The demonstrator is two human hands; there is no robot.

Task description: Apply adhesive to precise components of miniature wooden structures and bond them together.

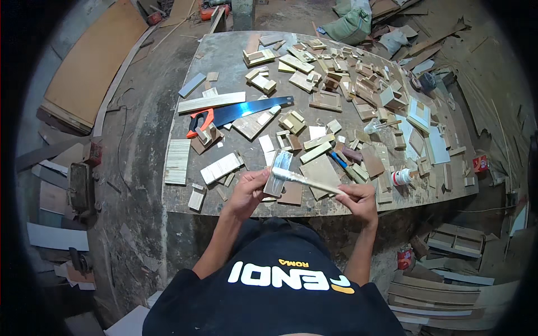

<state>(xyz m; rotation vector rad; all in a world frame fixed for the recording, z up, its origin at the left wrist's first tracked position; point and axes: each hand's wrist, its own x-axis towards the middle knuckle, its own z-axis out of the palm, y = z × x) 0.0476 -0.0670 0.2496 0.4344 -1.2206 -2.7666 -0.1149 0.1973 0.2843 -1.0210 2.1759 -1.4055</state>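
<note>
My left hand [246, 191] is closed round the edge of a small flat wooden piece [273, 187], held just above the near edge of the workbench. A whitish wet-looking layer covers its far part. In my right hand [361, 203] is the handle end of a paintbrush [311, 182]. The brush points left, and its white-smeared bristles lie over the wooden piece, seemingly touching it. Beneath and beyond my hands, wooden boards [320, 175] and several small blocks lie on the bench. A white bottle [401, 177] with a red band stands to the right of my right hand.
A handsaw [252, 110] with an orange-black handle lies on the workbench [182, 199]. Many small wooden assemblies [326, 101] crowd its far and right parts. A blue-handled tool [339, 161] rests near the middle. Large panels [92, 56] lean at left; wood scraps [448, 291] litter the floor.
</note>
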